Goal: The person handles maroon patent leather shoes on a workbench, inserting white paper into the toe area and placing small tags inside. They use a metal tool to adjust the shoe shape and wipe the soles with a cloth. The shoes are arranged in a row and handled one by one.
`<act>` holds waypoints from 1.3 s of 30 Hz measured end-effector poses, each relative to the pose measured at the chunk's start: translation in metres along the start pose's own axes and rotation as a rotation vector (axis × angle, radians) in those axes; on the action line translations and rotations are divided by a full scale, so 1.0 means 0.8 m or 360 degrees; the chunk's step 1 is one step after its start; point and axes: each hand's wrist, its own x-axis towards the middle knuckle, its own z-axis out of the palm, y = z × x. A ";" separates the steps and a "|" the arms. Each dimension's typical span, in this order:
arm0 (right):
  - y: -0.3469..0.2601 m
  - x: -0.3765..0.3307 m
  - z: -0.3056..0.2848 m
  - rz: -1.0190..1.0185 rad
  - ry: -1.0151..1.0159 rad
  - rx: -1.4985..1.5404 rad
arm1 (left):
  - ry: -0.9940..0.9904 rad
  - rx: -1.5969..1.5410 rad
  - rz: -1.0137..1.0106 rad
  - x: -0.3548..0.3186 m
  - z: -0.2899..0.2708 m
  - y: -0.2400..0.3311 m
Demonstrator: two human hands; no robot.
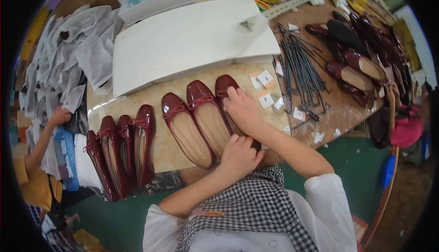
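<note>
Burgundy shoe (pixel 226 83), near edge of bench (pixel 161 158); right hand (pixel 241 109) closed on vamp, left hand (pixel 239 157) on heel; best with heel steadied, pressure light

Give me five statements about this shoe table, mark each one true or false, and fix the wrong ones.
1. The right hand is at the front part of a dark red shoe. True.
2. The left hand is well away from that shoe. False: it is at the shoe's heel end.
3. The black rods lie to the right of the white platform. True.
4. The crumpled white wrapping is heaped at the far right. False: it is on the left.
5. The row of shoes at the table's left is white. False: they are dark red.
</note>
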 end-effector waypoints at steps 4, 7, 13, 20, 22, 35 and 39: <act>0.029 -0.030 -0.045 -0.0042 0.0056 0.1070 | -0.0125 0.0000 -0.0091 -0.004 -0.003 0.001; 0.048 -0.003 -0.014 0.0452 -0.0164 0.0779 | -0.0176 0.0051 0.0036 0.000 -0.007 0.003; 0.054 -0.029 -0.006 0.0445 0.0066 0.0853 | -0.0126 0.0368 -0.0161 0.119 -0.110 -0.074; 0.030 -0.075 -0.065 0.0427 0.0142 0.1186 | 0.0574 0.0822 -0.0785 0.163 -0.125 -0.294; 0.020 -0.079 -0.073 0.0579 0.0169 0.1374 | 0.0693 0.0538 -0.0703 0.151 -0.128 -0.289; 0.019 -0.090 -0.050 0.1340 -0.1108 0.2528 | 0.0797 -0.0476 0.0123 -0.014 -0.080 -0.033; -0.020 -0.054 -0.122 0.0481 -0.0076 0.2310 | 0.1079 -0.0657 -0.0564 -0.012 -0.100 -0.062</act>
